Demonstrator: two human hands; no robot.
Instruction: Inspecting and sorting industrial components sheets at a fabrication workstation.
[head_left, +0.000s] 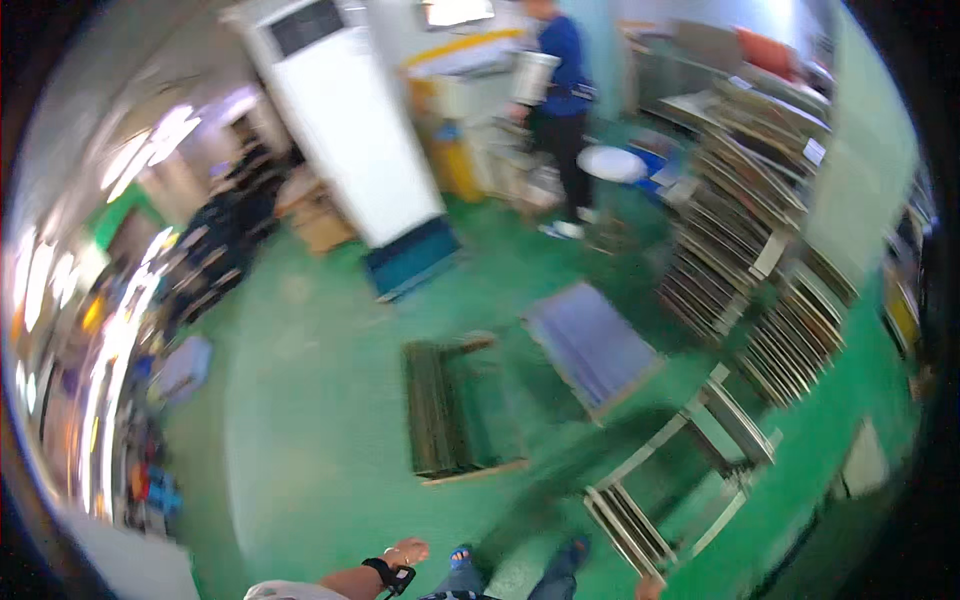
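The picture is blurred by motion. My left hand (407,551) hangs low at the bottom edge, a dark band on its wrist; nothing shows in it and its fingers look loosely curled. Only a sliver of my right hand (650,586) shows at the bottom edge, beside the foot of a low metal frame rack (690,470); whether it touches the rack I cannot tell. My blue shoes (461,556) stand on the green floor (300,420). Ahead lie a stack of dark green trays (438,410) on a wooden base and a flat blue-grey panel (592,345).
Tall racks filled with flat trays (750,240) line the right side. A tall white cabinet (350,130) stands at the back. Another person in a blue top (562,80) holds a metal container near a white round stool (612,163). Cluttered shelves run along the left.
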